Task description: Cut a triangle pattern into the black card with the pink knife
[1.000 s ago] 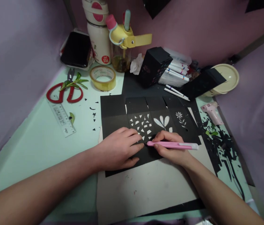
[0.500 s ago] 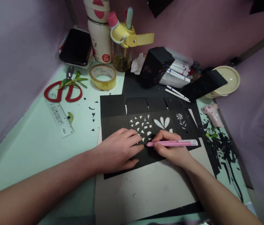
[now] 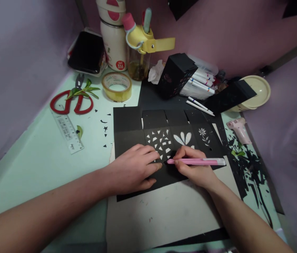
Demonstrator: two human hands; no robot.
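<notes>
A sheet of black card (image 3: 127,140) with cut-out shapes lies in front of me: small angular holes on one panel, petals on another, a flower on a third. My left hand (image 3: 135,170) rests flat on the card, fingers stretched to the right beside the angular holes. In a pinch, my right hand (image 3: 193,167) holds a pink pen-shaped craft knife (image 3: 196,161), its tip pointing left at the card near my left fingertips. The tip itself is too small to make out. Grey board (image 3: 164,218) lies beneath the card.
Left are red-handled scissors (image 3: 86,105), a clear ruler (image 3: 69,133) and a tape roll (image 3: 117,93). Bottles (image 3: 114,45), a phone (image 3: 86,52), a black box (image 3: 176,75) and markers (image 3: 201,84) stand behind. Black scraps (image 3: 253,172) and a pink glue gun (image 3: 239,128) lie right.
The craft knife and my right fingers have shifted slightly to the right. My left hand stays in place on the card.
</notes>
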